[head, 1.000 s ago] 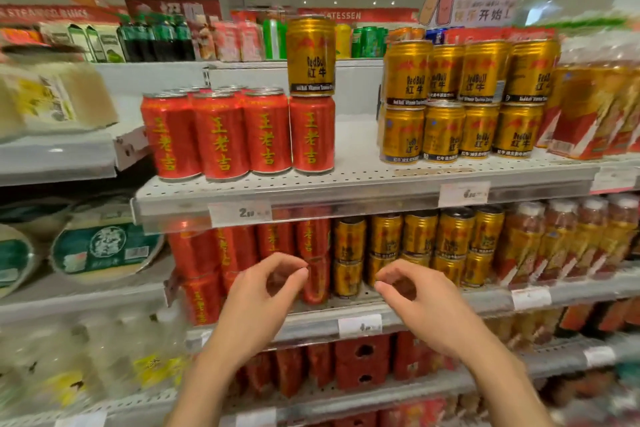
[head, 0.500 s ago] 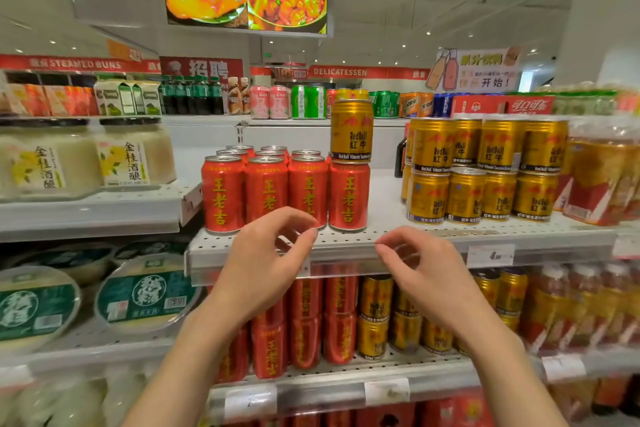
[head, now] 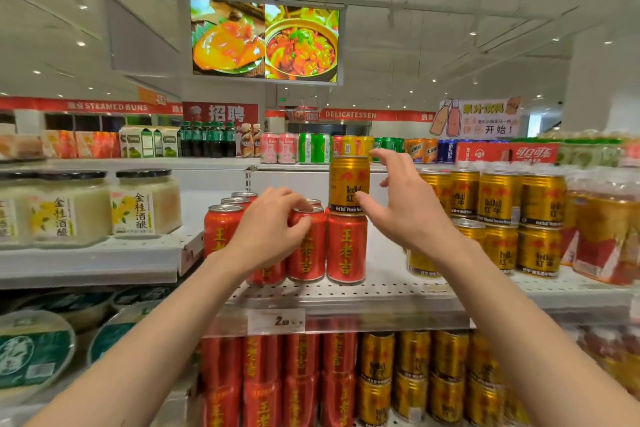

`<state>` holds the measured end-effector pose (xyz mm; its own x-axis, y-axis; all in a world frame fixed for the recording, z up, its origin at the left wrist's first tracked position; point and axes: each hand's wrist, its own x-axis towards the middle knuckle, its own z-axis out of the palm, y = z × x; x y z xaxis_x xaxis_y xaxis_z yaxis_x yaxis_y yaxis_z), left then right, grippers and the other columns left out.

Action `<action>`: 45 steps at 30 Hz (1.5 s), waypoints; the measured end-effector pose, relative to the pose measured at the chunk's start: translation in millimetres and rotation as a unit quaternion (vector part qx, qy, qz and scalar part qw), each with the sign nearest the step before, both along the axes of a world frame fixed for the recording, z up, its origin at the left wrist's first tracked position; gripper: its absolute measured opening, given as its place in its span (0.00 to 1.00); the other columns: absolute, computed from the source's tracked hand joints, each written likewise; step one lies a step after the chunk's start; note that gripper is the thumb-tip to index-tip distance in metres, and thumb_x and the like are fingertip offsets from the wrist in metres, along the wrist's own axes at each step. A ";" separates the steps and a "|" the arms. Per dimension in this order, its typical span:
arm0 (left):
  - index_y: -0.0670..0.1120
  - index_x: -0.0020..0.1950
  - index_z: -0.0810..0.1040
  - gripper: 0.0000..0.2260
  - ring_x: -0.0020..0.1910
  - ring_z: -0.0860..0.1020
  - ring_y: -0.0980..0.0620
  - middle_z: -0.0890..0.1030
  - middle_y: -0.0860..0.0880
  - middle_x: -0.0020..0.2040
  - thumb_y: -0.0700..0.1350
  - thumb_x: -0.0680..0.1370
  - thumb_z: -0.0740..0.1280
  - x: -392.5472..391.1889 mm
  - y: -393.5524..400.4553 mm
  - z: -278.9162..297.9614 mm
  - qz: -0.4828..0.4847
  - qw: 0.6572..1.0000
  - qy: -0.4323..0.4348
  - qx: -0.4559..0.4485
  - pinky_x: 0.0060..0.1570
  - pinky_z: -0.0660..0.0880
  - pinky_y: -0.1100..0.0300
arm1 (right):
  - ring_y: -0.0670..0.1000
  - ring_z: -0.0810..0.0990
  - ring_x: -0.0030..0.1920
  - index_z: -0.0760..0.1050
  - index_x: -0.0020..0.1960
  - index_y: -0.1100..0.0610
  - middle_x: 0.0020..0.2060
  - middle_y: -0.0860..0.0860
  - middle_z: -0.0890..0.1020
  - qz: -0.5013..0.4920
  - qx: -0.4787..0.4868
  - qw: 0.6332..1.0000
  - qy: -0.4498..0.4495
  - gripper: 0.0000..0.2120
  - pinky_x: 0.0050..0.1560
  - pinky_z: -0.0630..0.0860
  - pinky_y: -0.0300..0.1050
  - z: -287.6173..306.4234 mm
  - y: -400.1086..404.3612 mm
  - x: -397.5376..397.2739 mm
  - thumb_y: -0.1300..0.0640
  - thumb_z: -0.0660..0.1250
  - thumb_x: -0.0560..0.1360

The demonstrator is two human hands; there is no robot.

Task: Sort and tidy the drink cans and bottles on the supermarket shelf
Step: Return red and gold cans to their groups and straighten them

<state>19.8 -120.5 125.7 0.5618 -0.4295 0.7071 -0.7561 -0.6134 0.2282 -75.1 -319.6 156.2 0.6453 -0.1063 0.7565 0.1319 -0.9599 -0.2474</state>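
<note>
Head view, what do the two hands do?

— The left hand (head: pixel 266 236) lies on the red cans (head: pixel 346 246) on the white shelf (head: pixel 391 291). Its fingers are curled over the top rim of one red can in the front row; the grip looks closed on that can. The right hand (head: pixel 412 208) is in the air with fingers spread and holds nothing, so this grip is open. Its thumb tip is just beside the gold can (head: pixel 349 184).

— Where is this gold can?

— It stands upright on top of the rightmost red can in the front row, alone among the red ones. The other gold cans (head: pixel 502 218) stand in two layers further right on the same shelf, well apart from it.

— And below?

— On the lower shelf (head: pixel 346 326) red cans are on the left and gold cans on the right, side by side. A price tag (head: pixel 276 321) sits on the shelf edge. To the left are jars (head: pixel 145 201) with yellow labels.
</note>
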 end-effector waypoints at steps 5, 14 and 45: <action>0.51 0.61 0.82 0.10 0.59 0.74 0.52 0.80 0.53 0.57 0.49 0.81 0.68 1.2 -1.3 -2.8 0.005 1.000 0.000 -0.012 0.62 0.72 0.53 | 0.52 0.77 0.62 0.60 0.76 0.47 0.72 0.50 0.67 0.031 -0.028 0.998 0.039 0.30 0.58 0.77 0.49 17.2 -1.9 11.8 0.43 0.67 0.79; 0.52 0.62 0.82 0.11 0.60 0.73 0.52 0.80 0.54 0.57 0.48 0.81 0.67 3.9 1.0 -6.2 0.002 1.000 0.012 -0.016 0.63 0.70 0.52 | 0.53 0.81 0.50 0.65 0.60 0.52 0.56 0.51 0.78 0.067 0.112 0.991 0.044 0.24 0.46 0.82 0.47 28.1 6.8 21.8 0.46 0.74 0.74; 0.61 0.64 0.80 0.23 0.60 0.84 0.56 0.86 0.57 0.60 0.54 0.70 0.78 -76.5 -22.1 -131.9 -0.331 0.858 0.344 -0.190 0.65 0.78 0.47 | 0.55 0.87 0.47 0.73 0.45 0.62 0.45 0.59 0.86 0.080 0.571 0.817 -0.008 0.21 0.47 0.85 0.48 -138.7 20.9 -110.6 0.46 0.76 0.68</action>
